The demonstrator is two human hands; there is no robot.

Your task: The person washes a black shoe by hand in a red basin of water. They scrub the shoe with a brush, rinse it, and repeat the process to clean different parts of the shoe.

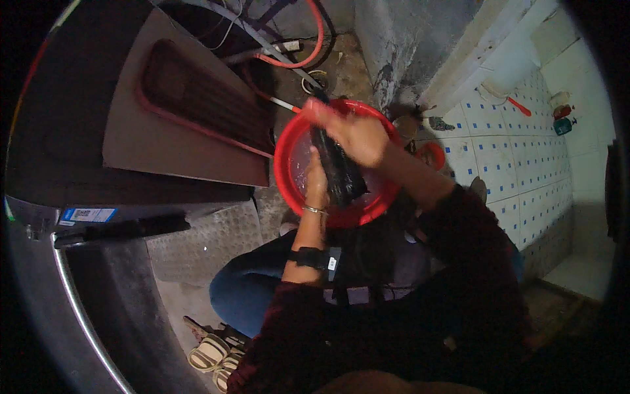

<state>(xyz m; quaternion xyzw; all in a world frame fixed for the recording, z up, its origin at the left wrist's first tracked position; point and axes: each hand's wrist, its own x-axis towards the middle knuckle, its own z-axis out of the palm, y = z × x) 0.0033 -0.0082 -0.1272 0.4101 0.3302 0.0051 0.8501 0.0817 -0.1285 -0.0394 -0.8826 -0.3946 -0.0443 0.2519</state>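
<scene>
A wet black item (pixel 339 172), perhaps cloth or a shoe, is held over a red plastic basin (pixel 284 182) of cloudy water. My left hand (pixel 316 177), with a metal bangle at the wrist, supports its left side from below. Across its upper part lies my right hand (pixel 354 135), its fingers blurred; whether they close on the item or only press it cannot be told. The item's lower end hangs inside the basin, near the water (pixel 301 162).
At the left stands a dark appliance with a metal handle (pixel 81 315). A red hose (pixel 317 29) and a drain opening (pixel 315 81) lie beyond the basin. Sandals (pixel 209 352) are at lower left. A small red container (pixel 433 155) and a brush (pixel 440 124) sit to the right.
</scene>
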